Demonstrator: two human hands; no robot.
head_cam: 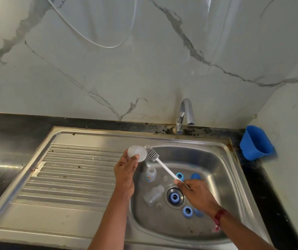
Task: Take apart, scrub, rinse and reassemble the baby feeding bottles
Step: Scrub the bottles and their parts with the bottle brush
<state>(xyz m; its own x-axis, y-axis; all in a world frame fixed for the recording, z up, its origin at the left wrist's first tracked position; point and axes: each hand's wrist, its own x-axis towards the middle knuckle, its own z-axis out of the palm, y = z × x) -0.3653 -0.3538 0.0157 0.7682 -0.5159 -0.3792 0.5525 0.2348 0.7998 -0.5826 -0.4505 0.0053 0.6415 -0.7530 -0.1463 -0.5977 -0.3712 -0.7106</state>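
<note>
My left hand (125, 170) holds a clear bottle cap (137, 153) over the left rim of the steel sink (222, 159). My right hand (195, 192) grips the white handle of a bottle brush (152, 154), whose bristle head touches the cap's right side. In the basin a small bottle (151, 175) stands upright and another clear bottle (153, 194) lies on its side. Several blue collar rings lie in the basin: one (174, 197) on the drain, one (187, 212) in front of it, one (179, 176) behind it.
A chrome tap (186, 114) stands behind the basin, no water running. The ribbed steel drainboard (68, 174) stretches left. A blue plastic tub (256, 143) hangs at the right wall. Black counter (3, 130) surrounds the sink.
</note>
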